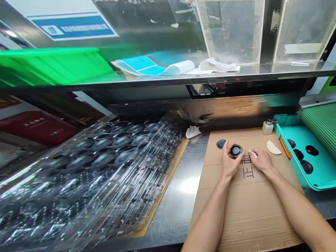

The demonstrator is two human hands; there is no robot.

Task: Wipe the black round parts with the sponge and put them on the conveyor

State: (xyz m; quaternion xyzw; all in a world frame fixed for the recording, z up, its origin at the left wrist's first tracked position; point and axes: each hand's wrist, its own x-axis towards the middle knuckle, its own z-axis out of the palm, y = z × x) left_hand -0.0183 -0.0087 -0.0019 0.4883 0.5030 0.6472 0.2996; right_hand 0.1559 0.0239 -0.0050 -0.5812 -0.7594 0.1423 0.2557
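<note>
My left hand [227, 164] holds a small black round part [236, 151] between thumb and fingers, its round face turned up. Pinched in my right hand [261, 160] is a small white piece [252, 153], perhaps cloth or tissue; most of it is hidden by the fingers. A short gap separates it from the part. Both hands are over a cardboard sheet [249, 210] with black handwritten characters. Beside my left fingers lies a flat black disc [221, 144]. Right of my right hand are a cream half-round pad [273, 147] and a small white bottle with a metal top [267, 127].
On the right, a teal tray [324, 182] holds several black round parts, next to a green conveyor belt [322, 119]. Stacked clear plastic trays [105, 182] with black parts fill the left. A white crumpled cloth [193, 132] lies behind. A shelf above carries a green bin [52, 66].
</note>
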